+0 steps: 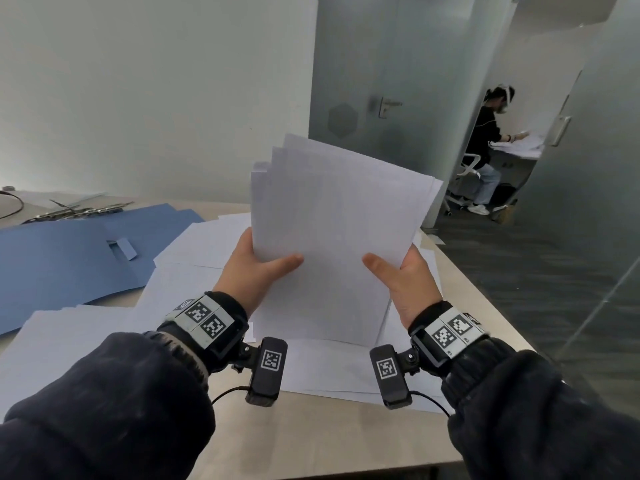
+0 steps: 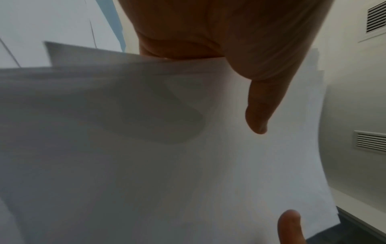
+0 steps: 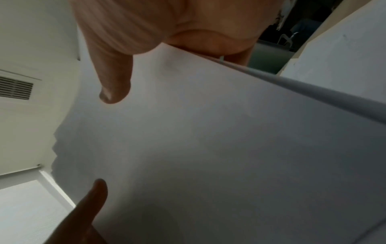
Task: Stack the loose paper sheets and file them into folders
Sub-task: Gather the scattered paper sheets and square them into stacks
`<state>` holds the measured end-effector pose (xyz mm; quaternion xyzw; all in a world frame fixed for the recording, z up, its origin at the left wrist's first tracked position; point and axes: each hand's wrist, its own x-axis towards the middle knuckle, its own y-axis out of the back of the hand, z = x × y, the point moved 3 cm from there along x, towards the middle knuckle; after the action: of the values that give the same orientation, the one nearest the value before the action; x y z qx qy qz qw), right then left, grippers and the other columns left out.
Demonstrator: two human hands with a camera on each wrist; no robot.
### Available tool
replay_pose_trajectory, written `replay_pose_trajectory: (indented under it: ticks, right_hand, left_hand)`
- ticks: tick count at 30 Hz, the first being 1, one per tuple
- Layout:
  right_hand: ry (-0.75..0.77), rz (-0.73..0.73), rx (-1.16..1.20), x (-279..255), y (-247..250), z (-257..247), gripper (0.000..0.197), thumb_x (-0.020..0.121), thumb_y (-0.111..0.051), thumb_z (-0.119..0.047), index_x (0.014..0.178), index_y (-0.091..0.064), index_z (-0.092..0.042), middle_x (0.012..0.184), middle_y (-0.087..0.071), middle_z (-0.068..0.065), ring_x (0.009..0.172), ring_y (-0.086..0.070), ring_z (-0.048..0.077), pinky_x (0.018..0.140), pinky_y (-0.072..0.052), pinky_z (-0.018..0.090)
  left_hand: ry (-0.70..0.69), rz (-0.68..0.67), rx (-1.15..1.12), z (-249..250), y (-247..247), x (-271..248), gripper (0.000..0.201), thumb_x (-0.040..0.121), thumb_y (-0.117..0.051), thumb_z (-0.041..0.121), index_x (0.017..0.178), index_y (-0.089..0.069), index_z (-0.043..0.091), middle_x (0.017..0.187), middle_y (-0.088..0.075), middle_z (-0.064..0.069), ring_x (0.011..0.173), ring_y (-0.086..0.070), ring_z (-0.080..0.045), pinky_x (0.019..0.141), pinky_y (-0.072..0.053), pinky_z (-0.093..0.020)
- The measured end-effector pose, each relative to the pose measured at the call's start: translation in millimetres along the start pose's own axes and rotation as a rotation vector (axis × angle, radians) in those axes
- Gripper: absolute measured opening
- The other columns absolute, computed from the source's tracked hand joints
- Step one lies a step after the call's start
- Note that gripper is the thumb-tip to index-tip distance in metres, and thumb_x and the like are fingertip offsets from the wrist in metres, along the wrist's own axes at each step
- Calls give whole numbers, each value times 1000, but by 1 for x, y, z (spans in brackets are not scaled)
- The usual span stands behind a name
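1. Squaring step: the left hand (image 1: 254,268) and right hand (image 1: 407,277) each pinch the stack (image 1: 337,233), thumbs in front, upright above the table (image 1: 311,434).
2. Top corners are fanned; next probably tap the edges level, then reach the folder (image 1: 69,251).

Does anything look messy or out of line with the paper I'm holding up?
Yes. The paper stack gripped by the left hand and right hand is uneven: its top-left corners fan out in steps instead of lining up.
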<state>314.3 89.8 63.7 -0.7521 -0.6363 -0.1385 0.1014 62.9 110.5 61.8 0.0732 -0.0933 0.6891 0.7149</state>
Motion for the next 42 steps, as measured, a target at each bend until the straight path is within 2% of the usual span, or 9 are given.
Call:
replay_pose_trajectory:
  ticks: [3, 7, 13, 18, 22, 28, 34, 37, 42]
  right_hand:
    - [62, 10, 4, 4, -4, -15, 61, 74, -81, -40, 128, -56, -26, 119, -72, -7, 111, -67, 8, 96, -53, 30]
    - [94, 52, 60, 9, -4, -25, 56, 72, -82, -37, 121, -57, -28, 111, -74, -11, 105, -69, 8, 92, -56, 32]
    - [134, 45, 84, 11, -7, -31, 56, 69, -84, -39, 117, -57, -30, 112, -73, -5, 103, -71, 11, 84, -57, 30]
    - [127, 53, 87, 15, -3, -30, 71, 69, -86, -48, 128, -54, -24, 119, -71, 0, 109, -69, 20, 89, -58, 42]
    - [78, 38, 83, 9, -1, -13, 67, 71, -85, -43, 128, -55, -26, 120, -71, -1, 109, -69, 19, 89, -57, 42]
    - [-21, 18, 104, -1, 3, 15, 46, 87, -77, -20, 129, -57, -19, 117, -73, 0, 108, -71, 20, 95, -56, 44]
    - [-94, 36, 120, -6, 0, 23, 27, 85, -78, -18, 110, -69, -22, 105, -77, -1, 99, -73, 19, 90, -56, 40]
    - [-86, 30, 135, -6, 1, 19, 31, 86, -77, -20, 116, -68, -19, 109, -76, 2, 102, -73, 22, 91, -56, 42]
    - [-96, 0, 135, -11, 2, 25, 37, 87, -75, -19, 123, -66, -12, 114, -75, 3, 108, -71, 23, 94, -55, 39]
  left_hand:
    - [-60, 27, -13, 12, -2, 2, 60, 79, -87, 23, 129, -55, 32, 115, -73, 8, 104, -72, -14, 89, -58, -42]
    - [-87, 55, -34, 18, 1, 1, 60, 79, -86, 21, 130, -54, 30, 117, -73, 6, 103, -73, -15, 87, -60, -42]
    - [-88, 3, -12, 17, -3, -2, 62, 80, -85, 19, 132, -53, 30, 119, -72, 8, 107, -71, -12, 89, -58, -38]
    - [-74, -1, -58, 14, -2, -1, 67, 76, -84, 23, 135, -51, 27, 122, -71, 6, 109, -71, -15, 92, -57, -40]
    - [-54, -36, -18, 0, -2, -6, 63, 83, -82, 14, 136, -51, 27, 124, -70, 8, 112, -69, -13, 94, -57, -42]
    - [0, -24, -23, -18, -1, -11, 59, 82, -81, 16, 133, -53, 29, 120, -71, 10, 109, -70, -12, 94, -56, -41]
    - [10, -57, 0, -18, -9, -13, 50, 81, -79, 14, 126, -60, 27, 115, -74, 7, 105, -72, -14, 93, -56, -41]
    - [17, -32, -18, -21, -6, -11, 55, 77, -80, 22, 127, -58, 28, 116, -73, 7, 106, -71, -14, 91, -56, -39]
    - [75, -19, -12, -30, -7, -14, 44, 87, -78, 14, 126, -61, 25, 112, -75, 7, 100, -73, -12, 88, -57, -35]
